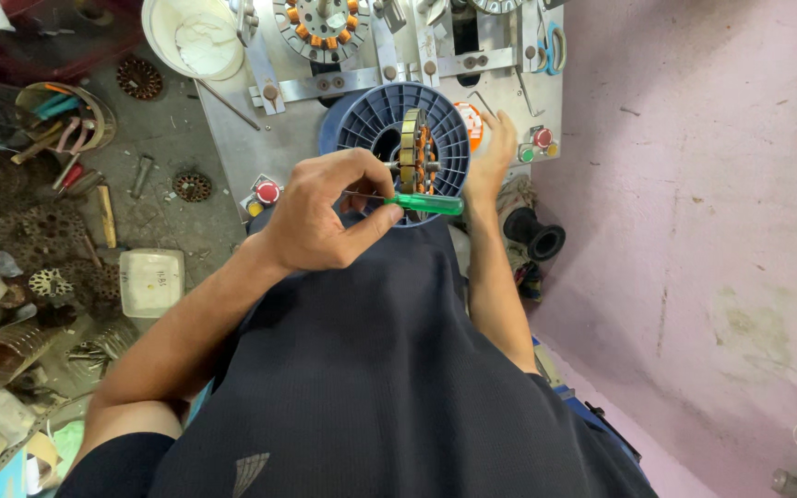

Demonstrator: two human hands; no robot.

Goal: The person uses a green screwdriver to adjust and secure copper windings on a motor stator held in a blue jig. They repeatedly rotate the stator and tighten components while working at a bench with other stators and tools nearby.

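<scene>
On my far left the floor is covered with round metal motor parts [43, 231], dark and rusty, and there is a small bowl with tools [66, 115] in it. A little nearer to me lies a white square container [151, 281]. Above it, at the top edge, stands a white bucket [197, 37].

Next comes the grey metal machine table [260, 138], with a red push button [267, 192] on its near corner. My left hand [325, 212] is just beside this button. Its fingers are closed around a thin screwdriver with a green handle [428, 204]; the thumb presses on the shaft and the handle points to the right (the metal tip is hidden in my fist, so I cannot say where it ends).

Directly behind the screwdriver is the blue plastic spool [371, 115], standing in front of me at the table edge. In its middle sits a stator with copper windings [417, 152], seen from its edge, upright. A second stator with orange windings [325, 23] lies flat on the machine, higher up.

My right hand [495, 152] is to the right of the spool, well apart from the left one. Its fingers are stretched and touch the spool's right rim; it does not grip anything that I can see. Near it are a red and a green button [537, 146]. Below, by the pink wall [694, 184], lies a black empty spool [537, 235].
</scene>
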